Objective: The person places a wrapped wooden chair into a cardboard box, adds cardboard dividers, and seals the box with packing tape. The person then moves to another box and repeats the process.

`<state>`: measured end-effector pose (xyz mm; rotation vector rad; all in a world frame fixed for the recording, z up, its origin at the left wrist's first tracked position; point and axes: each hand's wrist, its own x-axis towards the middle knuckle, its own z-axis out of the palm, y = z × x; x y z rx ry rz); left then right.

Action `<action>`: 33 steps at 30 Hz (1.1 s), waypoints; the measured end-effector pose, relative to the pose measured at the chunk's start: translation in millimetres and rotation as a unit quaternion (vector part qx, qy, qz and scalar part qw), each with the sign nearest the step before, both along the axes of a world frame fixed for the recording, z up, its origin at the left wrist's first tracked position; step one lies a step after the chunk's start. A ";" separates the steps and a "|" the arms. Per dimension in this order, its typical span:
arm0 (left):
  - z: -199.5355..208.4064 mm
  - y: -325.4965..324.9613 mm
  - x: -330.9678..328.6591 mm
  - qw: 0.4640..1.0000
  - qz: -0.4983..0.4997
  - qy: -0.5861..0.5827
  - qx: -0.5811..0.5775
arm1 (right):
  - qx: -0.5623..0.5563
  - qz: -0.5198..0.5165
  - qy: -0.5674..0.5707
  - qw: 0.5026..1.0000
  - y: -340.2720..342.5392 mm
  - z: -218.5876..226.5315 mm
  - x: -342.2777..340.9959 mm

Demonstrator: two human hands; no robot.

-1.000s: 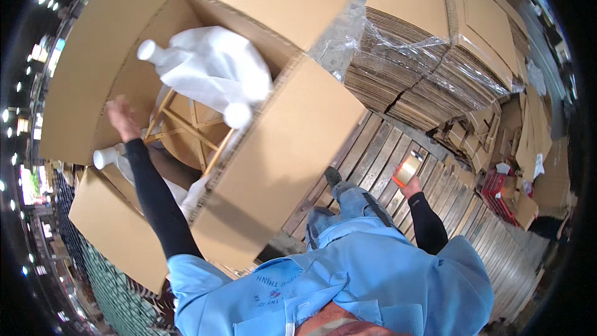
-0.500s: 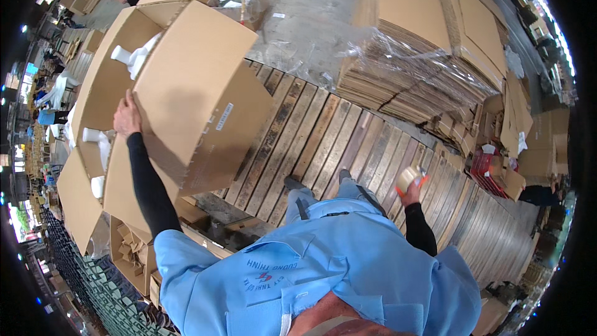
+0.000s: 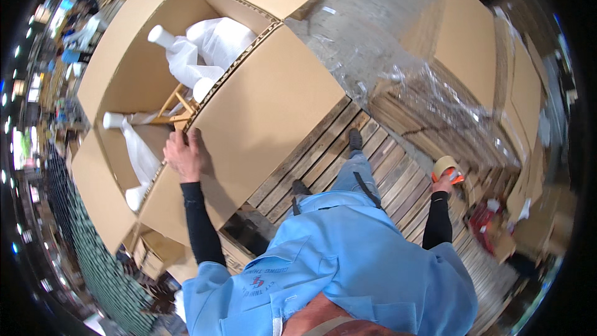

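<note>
On my left stands a large open cardboard carton [image 3: 261,124] with its flaps folded out. My left hand [image 3: 183,157] grips its near top edge, the fingers curled over into the opening. Inside are wooden furniture parts [image 3: 180,104], with foam-wrapped legs [image 3: 193,62] capped in white pointing upward. Lower in the same opening lies another white wrapped piece [image 3: 140,152]. Away to the right, my right hand [image 3: 443,183] is closed round an orange tape dispenser [image 3: 457,176] carrying a roll of tape [image 3: 444,165].
Slatted wooden pallets [image 3: 317,168] lie under my feet. A tall stack of flattened cardboard [image 3: 466,56], partly in clear film, stands at the right. Beyond my right hand is a red crate [image 3: 482,221]. A small open box [image 3: 158,252] sits below the carton.
My view has turned and I have stepped nearer the carton, so more of its inside shows. My left hand stays on its edge; the right still holds the tape dispenser.
</note>
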<state>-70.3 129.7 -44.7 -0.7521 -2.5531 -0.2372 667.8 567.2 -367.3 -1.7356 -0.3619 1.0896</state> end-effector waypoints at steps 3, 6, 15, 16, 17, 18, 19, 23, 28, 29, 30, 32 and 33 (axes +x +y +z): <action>24.8 8.5 -4.7 0.991 0.072 -0.105 0.036 | 0.039 0.038 0.095 0.994 151.0 41.8 -36.1; 13.6 28.9 -7.7 0.988 0.123 -0.091 0.032 | 0.131 0.156 0.104 0.974 292.5 79.1 -36.3; -1.4 27.5 15.7 0.958 0.185 0.149 -0.163 | 0.025 0.269 0.082 0.959 452.0 84.5 -97.3; -7.1 41.3 21.0 0.952 0.242 0.106 -0.155 | -0.011 0.230 0.076 0.970 468.6 70.1 -92.6; -51.4 35.9 9.2 0.951 0.280 0.087 -0.098 | -0.017 0.271 0.036 0.962 516.7 53.7 -62.5; -115.0 40.9 -4.6 0.948 0.312 0.059 -0.036 | -0.020 0.304 -0.016 0.952 559.6 55.6 -26.1; -81.2 60.8 9.4 0.944 0.317 0.094 -0.004 | -0.034 0.341 -0.103 0.934 526.9 24.9 -67.2; -56.4 108.9 58.0 0.957 0.276 0.082 0.036 | -0.020 0.457 -0.485 0.745 490.9 25.1 -94.9; -65.2 100.6 156.0 0.992 0.112 -0.036 0.038 | -0.055 0.446 -0.740 0.500 504.4 36.6 -85.7; -73.1 94.6 179.5 0.993 0.078 -0.063 0.060 | -0.097 0.408 -0.785 0.456 516.9 37.6 -81.4; -62.1 95.6 199.6 0.994 0.073 -0.048 0.065 | -0.070 0.372 -0.751 0.542 489.4 38.3 -101.0; -42.2 79.4 250.5 0.994 0.078 -0.035 0.069 | -0.014 0.281 -0.576 0.767 402.9 54.3 -164.9; -46.1 64.3 276.2 0.989 0.105 -0.034 0.099 | 0.040 0.258 -0.510 0.819 359.9 96.9 -203.2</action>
